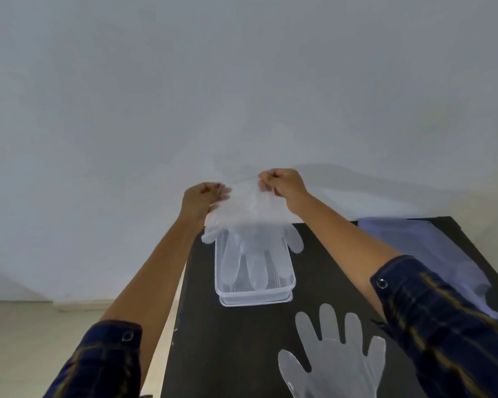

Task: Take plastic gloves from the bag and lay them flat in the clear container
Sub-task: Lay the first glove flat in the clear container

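clear thin plastic glove (250, 219) held up by its cuff edge above the far end of the clear container (282, 285), fingers hanging down into it. left hand (203, 196) pinched closed on the cuff's left corner; right hand (282, 185) pinched closed on the right corner; cuff stretched between them. whether this is one glove or two stuck together: cannot tell, thumbs show on both sides. container is rectangular, looks like two nested trays, sits on the dark counter (207, 340) near its far left part. second glove (337, 351) lies flat, fingers spread, on the counter nearer the camera, apart from the container. count: two gloves seen, one container. translucent bag (431, 245) lies at the counter's far right, behind the right forearm. no readable writing or labels anywhere. dark plaid sleeves (443, 320) rolled back on both arms. pale wall (242, 81) behind.
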